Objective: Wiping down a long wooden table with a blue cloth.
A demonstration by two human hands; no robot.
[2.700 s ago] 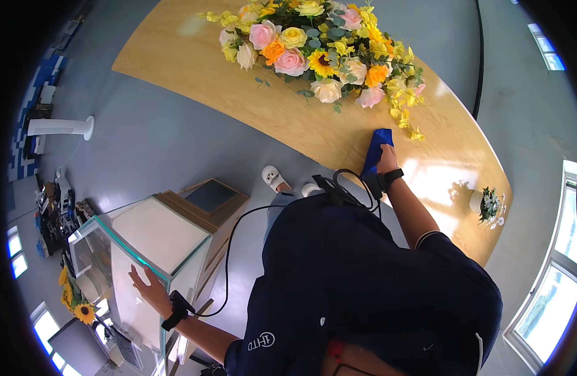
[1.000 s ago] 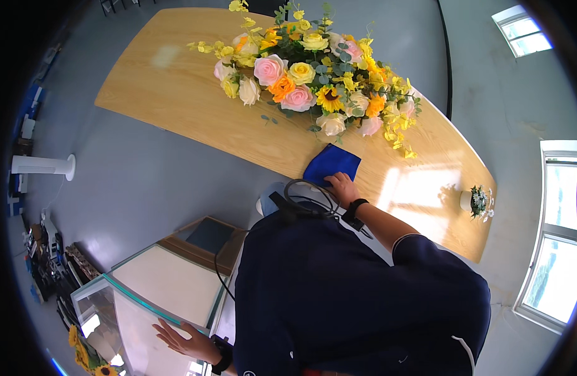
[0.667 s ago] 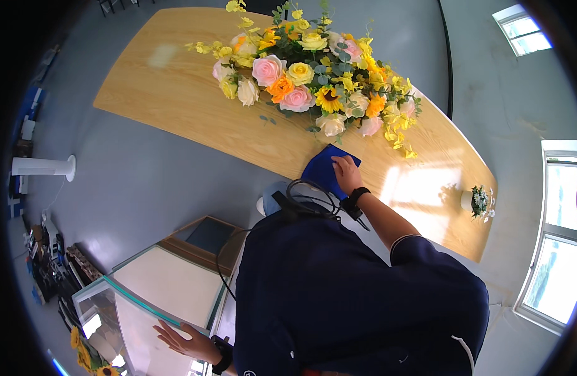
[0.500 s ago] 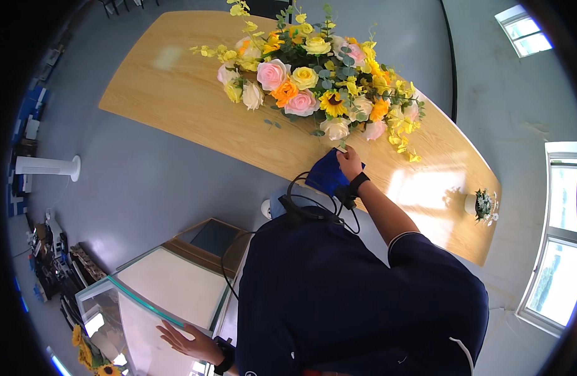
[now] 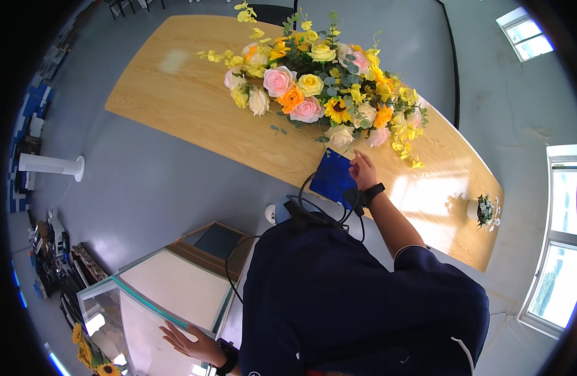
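Flat blue fabric sheet (image 5: 333,178): laid on pale wooden table (image 5: 188,81); remainder unclear.
Right hand (image 5: 363,173): half-curled at its edge; cannot tell if pinching.
Left hand (image 5: 197,345): spread, near clear glass case (image 5: 152,305).

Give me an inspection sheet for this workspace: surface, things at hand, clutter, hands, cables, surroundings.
Surface: wooden table, bearing a flower arrangement and small potted plant.
Things at hand: blue cloth, lying at the table's near edge.
Clutter: mixed pile at far left, too small to identify.
Hands: right hand at the cloth's right side, contact unclear; left hand open over the glass case, contact unclear.
Cables: black cable looped near the cloth.
Surroundings: white appliance at left, window at right.
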